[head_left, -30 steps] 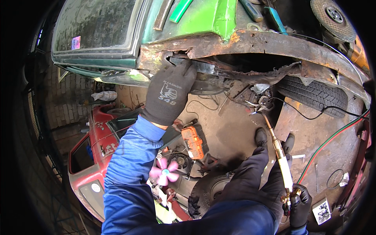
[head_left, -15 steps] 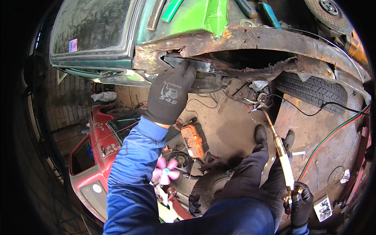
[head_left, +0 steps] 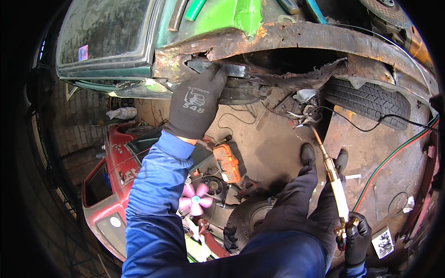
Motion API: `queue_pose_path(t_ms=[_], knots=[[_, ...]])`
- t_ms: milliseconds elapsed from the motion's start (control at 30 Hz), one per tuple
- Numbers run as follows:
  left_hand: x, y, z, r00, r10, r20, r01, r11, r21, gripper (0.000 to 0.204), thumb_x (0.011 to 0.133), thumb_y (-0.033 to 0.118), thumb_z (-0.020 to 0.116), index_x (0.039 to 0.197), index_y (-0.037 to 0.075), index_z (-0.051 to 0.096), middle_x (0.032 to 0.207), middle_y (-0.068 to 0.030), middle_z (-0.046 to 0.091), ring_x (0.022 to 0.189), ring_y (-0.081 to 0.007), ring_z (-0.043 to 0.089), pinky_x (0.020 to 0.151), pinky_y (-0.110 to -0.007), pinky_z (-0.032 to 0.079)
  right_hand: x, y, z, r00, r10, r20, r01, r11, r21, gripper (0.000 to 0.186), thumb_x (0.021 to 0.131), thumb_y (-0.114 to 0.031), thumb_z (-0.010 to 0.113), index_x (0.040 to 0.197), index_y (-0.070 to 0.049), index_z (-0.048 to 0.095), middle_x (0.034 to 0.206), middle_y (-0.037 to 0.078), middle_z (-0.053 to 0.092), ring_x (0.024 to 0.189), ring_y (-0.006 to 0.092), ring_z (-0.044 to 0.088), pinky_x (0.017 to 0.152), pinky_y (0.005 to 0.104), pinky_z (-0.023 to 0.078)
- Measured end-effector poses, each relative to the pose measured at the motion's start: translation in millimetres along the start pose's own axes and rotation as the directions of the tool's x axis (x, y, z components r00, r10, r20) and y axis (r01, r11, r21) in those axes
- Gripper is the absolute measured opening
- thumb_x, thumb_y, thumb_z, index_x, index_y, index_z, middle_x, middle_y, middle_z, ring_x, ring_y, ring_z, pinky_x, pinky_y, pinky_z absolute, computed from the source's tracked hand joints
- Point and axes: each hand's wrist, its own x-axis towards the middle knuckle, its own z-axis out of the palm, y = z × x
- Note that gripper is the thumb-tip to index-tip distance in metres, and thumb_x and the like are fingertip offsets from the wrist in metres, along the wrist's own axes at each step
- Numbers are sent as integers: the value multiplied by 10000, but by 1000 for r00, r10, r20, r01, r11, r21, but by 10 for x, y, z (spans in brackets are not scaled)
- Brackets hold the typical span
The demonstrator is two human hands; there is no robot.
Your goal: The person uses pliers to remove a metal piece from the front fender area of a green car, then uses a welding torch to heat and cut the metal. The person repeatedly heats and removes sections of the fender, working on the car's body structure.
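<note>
My left hand [head_left: 195, 102], in a dark knit glove, reaches up to the rusted edge of a car body [head_left: 287, 39]. Its fingers are bent together against a thin grey metal strip [head_left: 236, 70] that lies along a gap in the rusted metal; the fingertips are partly hidden. At the lower right my right hand [head_left: 358, 238], gloved too, is closed around the valve end of a gas torch [head_left: 340, 197]. The torch has a pale handle and a long brass-and-copper tube slanting up and left. No flame can be made out at its tip.
Red and green hoses [head_left: 387, 160] curve along the right side. A tire [head_left: 371, 103] sits under the body edge. On the floor are an orange toolbox [head_left: 229, 163], a pink fan [head_left: 195, 199] and another tire [head_left: 245, 220]. A red car body [head_left: 121, 185] stands at left.
The view has shifted a little, so the car body and my left hand appear slightly higher and farther left. Both hands keep their places on the metal strip and the torch.
</note>
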Motion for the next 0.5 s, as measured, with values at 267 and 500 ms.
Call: queue_pose_path(t_ms=[267,500], knots=[[51,65,-50,999,-12,30,10,998,61,426,933,85,652,1357,74,696,1239,-114,732,1041,-313,755,882,-447,602,-20,30,-30,1000,12,15,-12,1000,-1,645,1028,-579,779,1322,-16,673,809,0,668,568,45,549,512,234,412],[75,108,-73,998,-26,61,18,991,129,392,931,120,666,1319,99,721,1134,-87,717,1017,-278,748,850,-444,585,-29,68,-30,1000,11,2,-11,1000,-23,654,1032,-591,769,1326,-15,670,836,4,681,591,47,557,527,240,421]])
